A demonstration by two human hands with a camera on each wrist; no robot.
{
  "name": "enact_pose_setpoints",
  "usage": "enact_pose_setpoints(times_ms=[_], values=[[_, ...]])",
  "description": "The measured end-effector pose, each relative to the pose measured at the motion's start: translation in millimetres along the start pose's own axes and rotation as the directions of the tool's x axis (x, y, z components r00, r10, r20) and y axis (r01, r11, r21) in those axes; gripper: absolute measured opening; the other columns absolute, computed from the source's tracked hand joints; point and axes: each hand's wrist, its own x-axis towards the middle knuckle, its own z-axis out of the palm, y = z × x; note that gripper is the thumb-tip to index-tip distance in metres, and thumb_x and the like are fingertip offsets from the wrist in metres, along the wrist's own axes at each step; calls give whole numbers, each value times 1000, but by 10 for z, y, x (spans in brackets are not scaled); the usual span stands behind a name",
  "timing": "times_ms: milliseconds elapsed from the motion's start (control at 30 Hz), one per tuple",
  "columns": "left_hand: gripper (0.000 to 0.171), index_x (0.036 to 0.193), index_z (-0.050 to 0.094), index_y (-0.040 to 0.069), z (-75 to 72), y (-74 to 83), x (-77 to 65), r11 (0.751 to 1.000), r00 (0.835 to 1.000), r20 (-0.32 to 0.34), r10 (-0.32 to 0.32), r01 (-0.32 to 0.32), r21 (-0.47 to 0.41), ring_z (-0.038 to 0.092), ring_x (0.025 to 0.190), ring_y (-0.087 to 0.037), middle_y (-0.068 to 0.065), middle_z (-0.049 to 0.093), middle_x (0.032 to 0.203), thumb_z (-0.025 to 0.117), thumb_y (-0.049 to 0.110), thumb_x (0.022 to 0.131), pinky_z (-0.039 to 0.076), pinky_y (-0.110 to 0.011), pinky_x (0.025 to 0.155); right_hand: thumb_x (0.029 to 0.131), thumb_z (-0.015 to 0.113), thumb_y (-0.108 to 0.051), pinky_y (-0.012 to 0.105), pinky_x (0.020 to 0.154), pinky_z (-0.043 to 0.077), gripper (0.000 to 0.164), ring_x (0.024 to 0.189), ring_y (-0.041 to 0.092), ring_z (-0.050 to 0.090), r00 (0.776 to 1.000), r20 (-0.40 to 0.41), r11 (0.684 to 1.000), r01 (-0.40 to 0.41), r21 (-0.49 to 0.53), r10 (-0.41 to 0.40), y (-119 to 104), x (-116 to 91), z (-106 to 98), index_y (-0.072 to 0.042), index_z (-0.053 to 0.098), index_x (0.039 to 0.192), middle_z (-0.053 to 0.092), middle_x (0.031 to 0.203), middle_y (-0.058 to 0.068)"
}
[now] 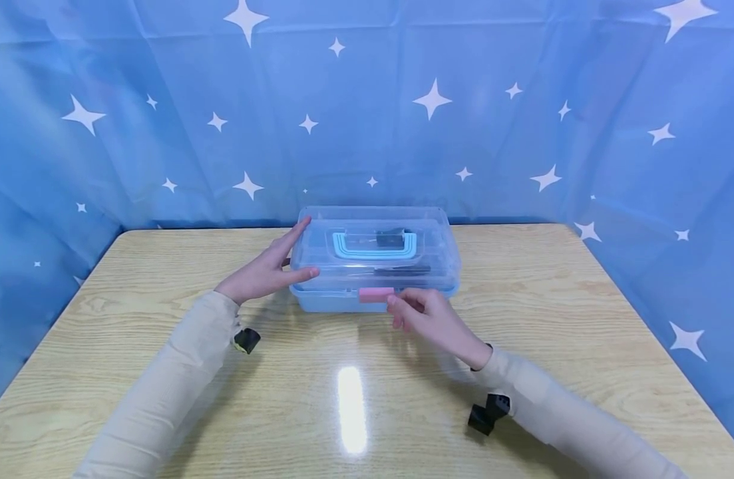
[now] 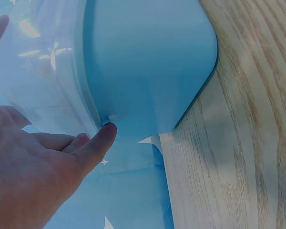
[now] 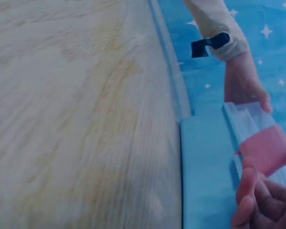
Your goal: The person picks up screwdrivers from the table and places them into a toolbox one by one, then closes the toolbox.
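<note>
A toolbox (image 1: pixel 335 303) with a light blue base and a clear lid (image 1: pixel 367 219) stands at the far side of the table, lid down. My left hand (image 1: pixel 263 274) rests spread at its left end, thumb and index finger stretched over the lid; in the left wrist view another fingertip (image 2: pixel 107 131) touches the side just under the lid's rim. At the front, my right hand (image 1: pixel 423 318) pinches the pink latch (image 1: pixel 374 295) by its right end. In the right wrist view this latch (image 3: pixel 264 148) stands out from the box, with fingers below it.
A light blue handle (image 1: pixel 375 254) lies on the lid, and dark items (image 1: pixel 402 271) show through the clear plastic. Around the box spreads the wood-grain table (image 1: pixel 271 412). A blue star-patterned curtain (image 1: pixel 367 146) hangs right behind the table's back edge.
</note>
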Motion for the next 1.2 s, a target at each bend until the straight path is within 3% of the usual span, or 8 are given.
enact_pose_setpoints(times_ms=[233, 433, 867, 1200], values=[[89, 155, 0, 34, 4, 12, -8, 1000, 1000, -8, 3, -3, 1, 2, 145, -21, 4, -3, 161, 64, 36, 93, 24, -53, 110, 103, 43, -40, 43, 58, 53, 54, 60, 30, 65, 992, -35, 992, -123, -19, 123, -118, 47, 5, 3, 71, 86, 67, 65, 5], [90, 156, 0, 28, 9, -10, -6, 1000, 1000, -10, 14, -14, -2, 1, 145, -19, 7, -2, 160, 64, 36, 93, 24, -53, 110, 103, 41, -46, 45, 59, 54, 62, 60, 29, 68, 979, -22, 980, -201, 0, 201, -181, 71, 9, 6, 71, 88, 69, 65, 7], [87, 154, 1, 40, 11, -24, -1, 1000, 1000, -6, 12, -12, 3, 1, 145, -15, 11, -2, 159, 64, 37, 94, 25, -51, 110, 103, 48, -33, 43, 56, 54, 50, 58, 29, 67, 988, -3, 988, -153, -13, 153, -133, 69, 17, 5, 72, 79, 68, 62, 7], [89, 155, -1, 34, 16, 7, -14, 1000, 1000, -11, 8, -7, 27, 0, 145, -17, 11, -3, 160, 63, 37, 94, 24, -53, 110, 102, 49, -34, 37, 51, 53, 48, 53, 23, 66, 985, -53, 982, -170, -77, 166, -107, 76, 93, 4, 74, 86, 65, 57, 1]])
